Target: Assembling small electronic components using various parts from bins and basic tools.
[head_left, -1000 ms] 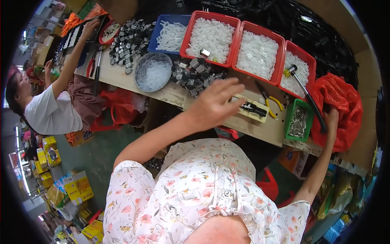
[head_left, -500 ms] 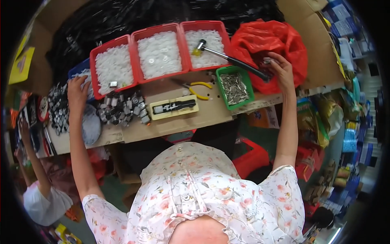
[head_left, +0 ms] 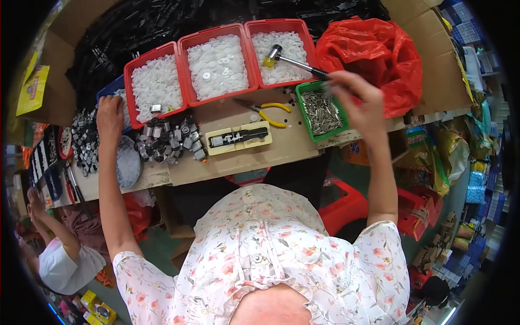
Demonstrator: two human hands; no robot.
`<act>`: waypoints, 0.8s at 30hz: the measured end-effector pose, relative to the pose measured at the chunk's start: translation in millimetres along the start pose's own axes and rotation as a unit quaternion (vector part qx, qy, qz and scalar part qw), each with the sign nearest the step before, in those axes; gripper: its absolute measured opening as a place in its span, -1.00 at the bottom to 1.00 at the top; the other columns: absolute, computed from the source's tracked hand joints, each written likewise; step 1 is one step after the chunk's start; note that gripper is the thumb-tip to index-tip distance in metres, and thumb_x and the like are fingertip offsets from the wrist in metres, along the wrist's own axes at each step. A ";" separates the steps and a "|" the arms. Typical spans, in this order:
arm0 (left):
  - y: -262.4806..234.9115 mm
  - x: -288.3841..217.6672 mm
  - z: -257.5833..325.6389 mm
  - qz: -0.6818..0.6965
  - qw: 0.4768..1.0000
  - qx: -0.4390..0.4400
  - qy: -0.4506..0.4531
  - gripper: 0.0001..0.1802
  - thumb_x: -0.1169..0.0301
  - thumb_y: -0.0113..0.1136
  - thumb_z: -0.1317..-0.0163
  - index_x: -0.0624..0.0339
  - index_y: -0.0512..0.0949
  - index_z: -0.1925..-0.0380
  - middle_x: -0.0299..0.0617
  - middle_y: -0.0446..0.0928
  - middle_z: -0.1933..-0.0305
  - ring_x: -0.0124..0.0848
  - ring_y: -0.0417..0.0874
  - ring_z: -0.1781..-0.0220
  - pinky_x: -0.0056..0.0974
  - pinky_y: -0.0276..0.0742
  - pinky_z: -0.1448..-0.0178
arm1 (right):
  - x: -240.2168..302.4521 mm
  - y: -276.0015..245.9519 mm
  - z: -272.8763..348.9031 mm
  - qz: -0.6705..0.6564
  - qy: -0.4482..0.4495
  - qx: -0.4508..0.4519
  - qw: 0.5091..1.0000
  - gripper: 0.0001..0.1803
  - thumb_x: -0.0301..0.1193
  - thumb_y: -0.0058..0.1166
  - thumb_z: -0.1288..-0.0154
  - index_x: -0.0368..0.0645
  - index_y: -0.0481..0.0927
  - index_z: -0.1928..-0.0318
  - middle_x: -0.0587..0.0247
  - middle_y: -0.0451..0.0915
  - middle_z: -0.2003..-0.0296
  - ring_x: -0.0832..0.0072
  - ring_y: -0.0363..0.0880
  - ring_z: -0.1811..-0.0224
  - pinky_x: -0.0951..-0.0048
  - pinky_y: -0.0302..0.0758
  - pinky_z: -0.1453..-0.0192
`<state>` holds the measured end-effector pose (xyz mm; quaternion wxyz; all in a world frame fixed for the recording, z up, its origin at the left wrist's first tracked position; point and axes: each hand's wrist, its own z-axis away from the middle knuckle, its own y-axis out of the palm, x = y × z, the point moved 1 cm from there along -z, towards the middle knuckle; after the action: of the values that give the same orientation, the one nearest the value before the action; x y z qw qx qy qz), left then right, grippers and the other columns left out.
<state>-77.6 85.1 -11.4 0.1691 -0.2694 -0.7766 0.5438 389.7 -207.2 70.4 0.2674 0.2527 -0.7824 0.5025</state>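
Right hand | we now see its fingers closed on the hammer handle, off the red bag | left hand unchanged, fingers loosely open on the blue tray.

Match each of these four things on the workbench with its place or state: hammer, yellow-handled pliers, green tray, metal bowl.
Things:
1. hammer
2. yellow-handled pliers
3. green tray
4. metal bowl

Places or states:
A. full of small metal pins
B. lying free on the cardboard bench top
C. beside the left hand, holding white pieces
D. gripped by the right hand, head over a red tray

Pairs: 1-D, 2-B, 3-A, 4-C
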 end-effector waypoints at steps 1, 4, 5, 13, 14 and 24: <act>1.8 3.9 -1.8 0.006 1.000 -0.003 0.005 -0.86 0.47 0.22 -0.22 0.33 0.65 0.30 0.01 0.60 0.25 -0.03 0.55 0.07 -0.06 0.48 -0.01 | 0.2 13.6 0.2 0.032 -0.028 0.032 0.999 -0.70 -0.60 0.19 -0.30 -0.30 0.62 -0.05 0.15 0.71 0.15 0.50 0.70 0.10 0.46 0.59 0.00; 5.4 19.7 -3.4 0.015 0.999 -0.038 0.001 -0.86 0.47 0.20 -0.26 0.32 0.65 0.28 0.01 0.61 0.24 -0.04 0.57 0.09 -0.07 0.50 0.00 | 5.4 36.3 -4.2 0.097 -0.086 0.053 0.990 -0.70 -0.58 0.22 -0.28 -0.31 0.61 -0.03 0.12 0.70 0.16 0.48 0.70 0.12 0.42 0.59 0.06; 4.3 26.0 1.6 0.033 0.997 -0.065 -0.021 -0.85 0.45 0.19 -0.28 0.32 0.65 0.26 0.01 0.62 0.23 -0.03 0.59 0.10 -0.08 0.51 0.01 | 7.7 33.6 -7.3 0.083 -0.076 0.051 0.992 -0.73 -0.54 0.24 -0.28 -0.31 0.63 0.01 0.16 0.69 0.19 0.51 0.68 0.14 0.39 0.58 0.11; 9.6 85.2 13.3 0.312 0.916 -0.043 -0.247 -0.71 0.29 0.18 -0.43 0.32 0.62 0.08 -0.18 0.71 0.16 -0.46 0.70 0.14 -0.38 0.56 0.03 | -115.3 -73.1 -2.8 0.186 0.123 -0.056 0.973 -0.80 -0.46 0.23 -0.27 -0.29 0.66 0.12 -0.10 0.67 0.21 0.11 0.68 0.16 0.25 0.57 0.07; 9.8 89.7 14.0 0.423 0.861 -0.043 -0.280 -0.70 0.27 0.17 -0.44 0.31 0.62 0.06 -0.20 0.71 0.16 -0.48 0.70 0.16 -0.42 0.55 0.08 | -141.8 -74.6 5.7 0.183 0.120 -0.054 0.974 -0.80 -0.46 0.23 -0.27 -0.29 0.66 0.12 -0.10 0.67 0.21 0.11 0.68 0.16 0.25 0.57 0.07; -52.0 -19.3 3.5 0.474 0.843 -0.056 -0.247 -0.79 0.37 0.35 -0.25 0.29 0.71 0.20 -0.26 0.70 0.33 -0.56 0.66 0.31 -0.44 0.45 0.25 | -234.3 -81.1 15.6 0.471 0.089 0.095 0.873 -0.73 -0.52 0.28 -0.07 -0.28 0.44 0.27 -0.23 0.53 0.36 -0.23 0.52 0.24 -0.11 0.42 0.21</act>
<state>-76.3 57.1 36.6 -0.3222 -0.4701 -0.5994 0.5621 611.9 -221.7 -39.8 0.0420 -0.1668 -0.7301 0.6614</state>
